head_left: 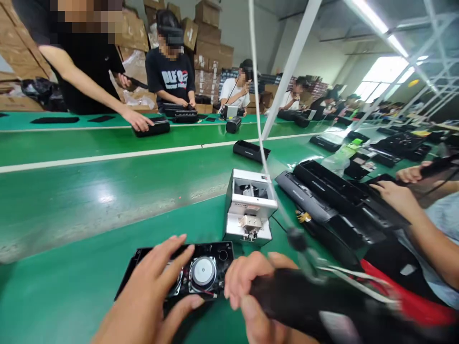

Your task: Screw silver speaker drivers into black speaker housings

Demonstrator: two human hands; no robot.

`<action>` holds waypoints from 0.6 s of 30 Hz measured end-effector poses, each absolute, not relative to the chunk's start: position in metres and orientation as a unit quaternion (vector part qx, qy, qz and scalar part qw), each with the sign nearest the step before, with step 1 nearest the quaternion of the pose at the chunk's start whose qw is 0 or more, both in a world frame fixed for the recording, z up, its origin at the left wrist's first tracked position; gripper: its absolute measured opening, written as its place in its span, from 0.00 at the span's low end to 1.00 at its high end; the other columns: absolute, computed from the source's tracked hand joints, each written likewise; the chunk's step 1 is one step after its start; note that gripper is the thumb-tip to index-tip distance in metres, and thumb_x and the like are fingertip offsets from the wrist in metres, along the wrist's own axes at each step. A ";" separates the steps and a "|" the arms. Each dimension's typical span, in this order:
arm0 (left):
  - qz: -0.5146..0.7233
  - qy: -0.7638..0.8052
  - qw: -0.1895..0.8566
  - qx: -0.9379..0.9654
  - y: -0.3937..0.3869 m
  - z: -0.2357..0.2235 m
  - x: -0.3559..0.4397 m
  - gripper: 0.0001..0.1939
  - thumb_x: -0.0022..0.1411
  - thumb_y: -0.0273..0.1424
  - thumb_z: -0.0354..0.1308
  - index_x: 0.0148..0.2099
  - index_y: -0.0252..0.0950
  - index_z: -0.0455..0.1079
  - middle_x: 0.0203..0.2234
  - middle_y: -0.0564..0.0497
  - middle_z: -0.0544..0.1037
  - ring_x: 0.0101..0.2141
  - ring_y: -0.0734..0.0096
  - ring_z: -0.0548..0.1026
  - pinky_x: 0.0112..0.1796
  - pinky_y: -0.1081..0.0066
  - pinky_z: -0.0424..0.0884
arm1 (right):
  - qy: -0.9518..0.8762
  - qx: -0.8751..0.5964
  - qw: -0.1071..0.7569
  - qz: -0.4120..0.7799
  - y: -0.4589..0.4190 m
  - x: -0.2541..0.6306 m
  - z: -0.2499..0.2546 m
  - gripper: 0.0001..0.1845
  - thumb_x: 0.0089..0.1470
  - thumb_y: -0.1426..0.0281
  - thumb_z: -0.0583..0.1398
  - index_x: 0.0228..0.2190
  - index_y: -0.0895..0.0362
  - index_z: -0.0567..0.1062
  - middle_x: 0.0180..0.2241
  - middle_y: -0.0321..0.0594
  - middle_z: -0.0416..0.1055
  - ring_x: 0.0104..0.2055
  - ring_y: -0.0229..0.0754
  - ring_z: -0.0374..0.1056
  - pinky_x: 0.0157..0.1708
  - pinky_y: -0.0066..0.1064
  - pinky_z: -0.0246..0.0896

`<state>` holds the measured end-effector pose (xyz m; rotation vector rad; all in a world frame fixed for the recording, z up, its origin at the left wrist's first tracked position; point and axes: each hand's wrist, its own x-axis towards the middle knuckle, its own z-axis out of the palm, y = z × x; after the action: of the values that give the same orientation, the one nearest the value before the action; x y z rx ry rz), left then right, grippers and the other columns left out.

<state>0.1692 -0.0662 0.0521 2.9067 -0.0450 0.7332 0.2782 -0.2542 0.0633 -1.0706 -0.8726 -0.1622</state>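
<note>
A black open speaker housing [201, 274] with a round silver driver lies on the green bench in front of me. My left hand [150, 296] rests on its left part, fingers spread over the top and thumb at the near edge, holding it. My right hand [251, 291] is wrapped round a black electric screwdriver [315, 306] that lies sideways. Its cable [261, 143] runs up out of view. The tool is blurred by motion.
A white screw feeder box [249, 208] stands just behind the housing. To the right are stacked black speaker shells [333, 196] and a co-worker's arms [412, 205]. Across the green belt [89, 186], several people handle black speakers in front of cardboard boxes.
</note>
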 end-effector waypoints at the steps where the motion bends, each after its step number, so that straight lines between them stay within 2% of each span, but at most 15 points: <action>1: 0.199 0.006 0.084 0.976 -0.058 0.059 0.177 0.35 0.67 0.49 0.61 0.71 0.42 0.65 0.67 0.39 0.72 0.63 0.43 0.75 0.55 0.44 0.79 | -0.392 -0.454 0.793 -0.106 -0.257 0.283 0.072 0.17 0.68 0.64 0.59 0.56 0.45 0.67 0.27 0.29 0.61 0.20 0.35 0.60 0.20 0.30 0.64; 3: 0.057 0.048 0.115 0.991 -0.046 0.073 0.197 0.33 0.66 0.47 0.62 0.69 0.41 0.68 0.62 0.40 0.78 0.58 0.43 0.79 0.54 0.46 0.78 | -0.365 -0.397 0.826 -0.166 -0.264 0.297 0.091 0.27 0.68 0.68 0.59 0.64 0.39 0.61 0.28 0.28 0.62 0.21 0.35 0.60 0.22 0.30 0.66; 5: -0.051 0.071 0.129 0.988 -0.038 0.084 0.216 0.22 0.68 0.41 0.57 0.60 0.41 0.77 0.51 0.41 0.84 0.49 0.47 0.83 0.49 0.52 0.79 | -0.355 -0.407 0.815 -0.209 -0.270 0.316 0.106 0.31 0.66 0.73 0.60 0.64 0.37 0.62 0.30 0.28 0.64 0.23 0.36 0.62 0.25 0.32 0.69; 7: -0.085 0.086 0.120 0.985 -0.033 0.088 0.229 0.18 0.70 0.39 0.51 0.44 0.41 0.82 0.39 0.42 0.86 0.40 0.48 0.84 0.42 0.56 0.77 | -0.352 -0.440 0.792 -0.232 -0.274 0.336 0.112 0.33 0.65 0.76 0.60 0.65 0.38 0.64 0.31 0.29 0.66 0.25 0.36 0.65 0.29 0.33 0.71; 9: -0.094 0.113 0.107 0.983 -0.030 0.090 0.230 0.21 0.70 0.39 0.48 0.35 0.40 0.80 0.32 0.40 0.85 0.36 0.47 0.84 0.38 0.57 0.74 | -0.360 -0.464 0.775 -0.233 -0.274 0.353 0.109 0.34 0.65 0.77 0.60 0.66 0.40 0.62 0.31 0.29 0.67 0.26 0.37 0.66 0.30 0.35 0.71; 13: -0.125 0.164 0.122 0.971 -0.033 0.091 0.207 0.25 0.73 0.37 0.40 0.36 0.40 0.78 0.33 0.40 0.86 0.34 0.48 0.85 0.35 0.58 0.74 | -0.387 -0.499 0.741 -0.228 -0.267 0.370 0.092 0.30 0.64 0.75 0.62 0.63 0.46 0.63 0.31 0.30 0.69 0.26 0.38 0.68 0.31 0.38 0.72; 16: -0.158 0.207 0.172 0.950 -0.045 0.080 0.182 0.27 0.74 0.37 0.36 0.37 0.40 0.77 0.35 0.39 0.87 0.36 0.49 0.86 0.37 0.57 0.76 | -0.389 -0.529 0.728 -0.195 -0.263 0.372 0.086 0.25 0.63 0.74 0.63 0.58 0.49 0.65 0.30 0.31 0.69 0.26 0.38 0.67 0.30 0.38 0.71; 18: -0.121 0.253 0.201 0.939 -0.059 0.062 0.165 0.27 0.74 0.35 0.35 0.45 0.36 0.77 0.35 0.38 0.87 0.37 0.48 0.86 0.38 0.56 0.78 | -0.384 -0.535 0.732 -0.174 -0.264 0.370 0.089 0.23 0.63 0.75 0.63 0.56 0.50 0.66 0.28 0.29 0.69 0.25 0.37 0.66 0.29 0.36 0.70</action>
<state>0.1654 -0.0585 0.0622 2.6231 0.7057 -0.3372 0.3698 -0.2636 0.0889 -1.1774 -0.8448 -0.3821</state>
